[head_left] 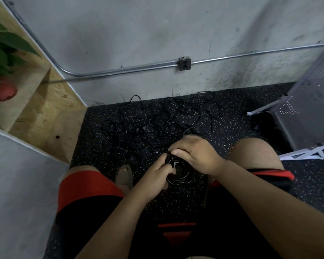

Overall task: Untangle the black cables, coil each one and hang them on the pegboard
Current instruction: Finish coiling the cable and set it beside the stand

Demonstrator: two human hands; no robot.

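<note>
A coil of black cable [180, 175] hangs between my knees, low in the middle of the head view. My left hand [153, 179] grips its left side with curled fingers. My right hand [195, 154] lies over the top of the coil, thumb and fingers pinching the cable there. A loose tangle of black cables [157, 122] sprawls on the dark speckled floor just beyond my hands, reaching to the wall. The grey perforated pegboard [307, 109] leans at the right edge on a white frame.
A concrete wall with a metal conduit [120, 70] and an outlet box [184, 63] stands ahead. A plywood shelf unit [43, 113] with a potted plant [2, 58] fills the left. My knees and a sandalled foot [124, 176] flank the coil.
</note>
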